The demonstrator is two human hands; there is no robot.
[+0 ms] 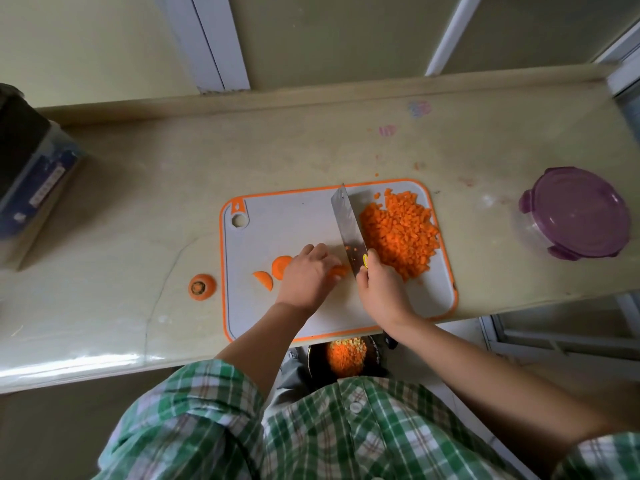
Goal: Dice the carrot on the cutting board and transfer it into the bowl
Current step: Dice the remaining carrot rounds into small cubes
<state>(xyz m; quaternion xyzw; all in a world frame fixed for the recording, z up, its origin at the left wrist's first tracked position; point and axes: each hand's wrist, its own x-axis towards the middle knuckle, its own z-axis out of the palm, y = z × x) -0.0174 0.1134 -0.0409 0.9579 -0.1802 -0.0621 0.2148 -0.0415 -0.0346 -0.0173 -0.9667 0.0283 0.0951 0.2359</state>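
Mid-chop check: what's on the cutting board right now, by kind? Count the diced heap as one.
Cleaver: 1
Diced carrot heap: 1
Loose carrot slices: 2
Carrot piece under left hand: 1
Total: 5

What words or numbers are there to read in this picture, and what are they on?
No words or numbers can be read here.
Yellow sticker on the knife: too small to read.
White label strip on the blue box: blurred.
Pink and blue marks on the counter: scribbles, no letters.
White drop sign on the cutting board corner: a picture, no words.
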